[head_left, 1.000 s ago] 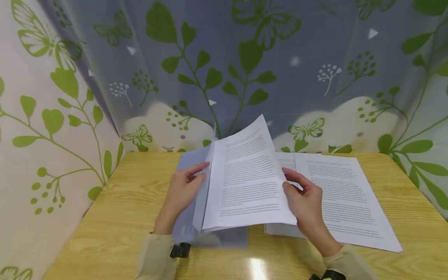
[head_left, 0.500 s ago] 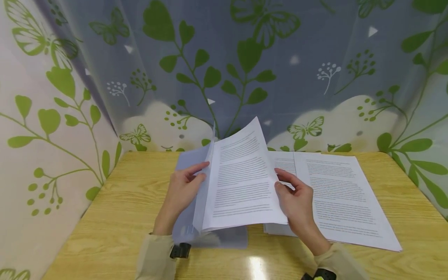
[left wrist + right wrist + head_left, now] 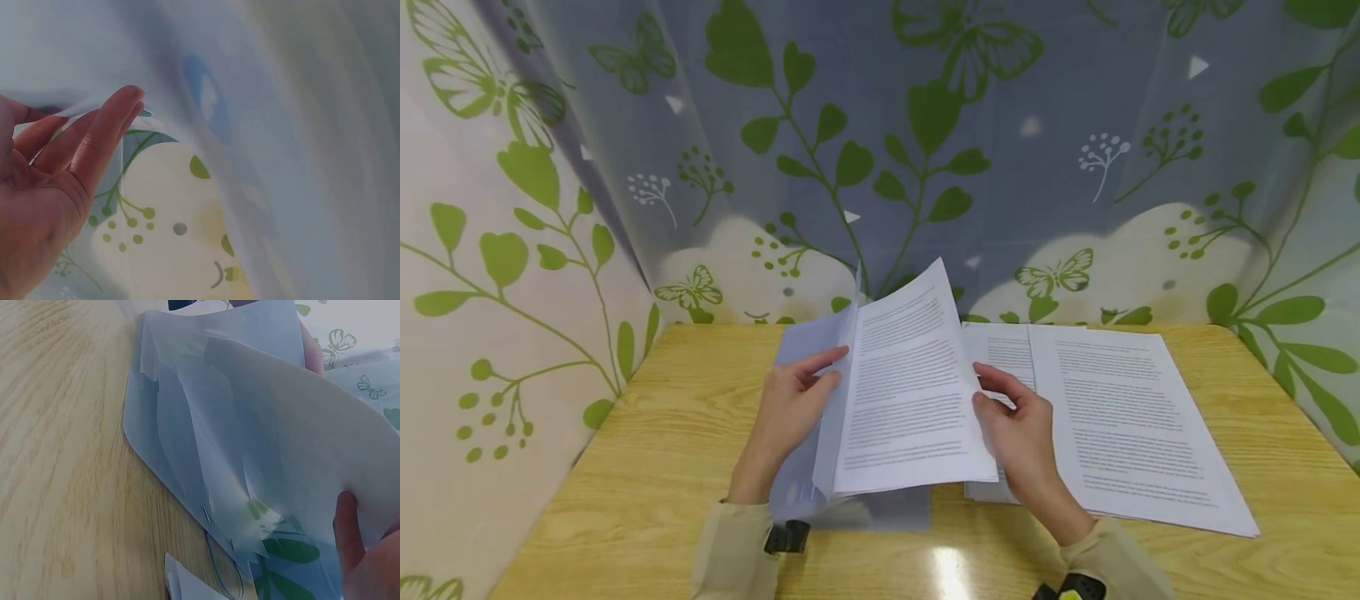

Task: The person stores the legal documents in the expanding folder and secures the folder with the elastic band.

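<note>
A translucent bluish plastic folder (image 3: 895, 510) lies on the table with its front cover raised. My left hand (image 3: 792, 412) pinches that cover by its edge, thumb on the near face; in the left wrist view the fingers of the left hand (image 3: 56, 200) are fairly straight. Between cover and back stand several printed sheets (image 3: 910, 383), tilted up and slightly curved. At their right edge my right hand (image 3: 1026, 433) pinches them between thumb and fingers. From the right wrist, the sheets' underside (image 3: 281, 425) and the fanned lower edges inside the folder show.
To the right lie more printed sheets (image 3: 1135, 417) in overlapping piles on the wood-grain table (image 3: 647, 467). A thin wire-like loop (image 3: 215, 565) shows by the folder's edge. A patterned curtain (image 3: 850, 125) with leaves and butterflies hangs behind and along both sides.
My right hand has moved left with the sheets, toward the folder's spine, baring more of the pile at right. The left hand stays in place on the cover.
</note>
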A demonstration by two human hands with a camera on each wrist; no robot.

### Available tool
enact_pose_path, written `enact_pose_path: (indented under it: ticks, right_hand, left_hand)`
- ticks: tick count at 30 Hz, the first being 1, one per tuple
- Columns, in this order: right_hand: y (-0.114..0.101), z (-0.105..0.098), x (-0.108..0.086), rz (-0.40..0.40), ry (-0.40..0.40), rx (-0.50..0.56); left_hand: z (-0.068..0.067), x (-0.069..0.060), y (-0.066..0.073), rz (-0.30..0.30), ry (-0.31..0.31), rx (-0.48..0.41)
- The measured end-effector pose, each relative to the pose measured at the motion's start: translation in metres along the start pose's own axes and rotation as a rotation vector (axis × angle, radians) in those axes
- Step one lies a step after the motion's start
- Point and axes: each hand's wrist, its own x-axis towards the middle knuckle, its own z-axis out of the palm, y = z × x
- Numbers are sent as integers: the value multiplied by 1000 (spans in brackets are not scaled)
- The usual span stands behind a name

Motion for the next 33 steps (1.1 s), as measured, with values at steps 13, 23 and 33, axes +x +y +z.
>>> enact_pose_path:
  ticks: [13,23,33]
  right_hand:
    - [3,7,1,10,-36,0]
    - [1,11,2,45,-71,18]
    - [1,18,3,50,-88,-5]
  left_hand:
    - [2,-1,0,-13,-1,-3]
    - [2,-1,2,-18,6,15]
    - [2,-1,0,-9,3,29]
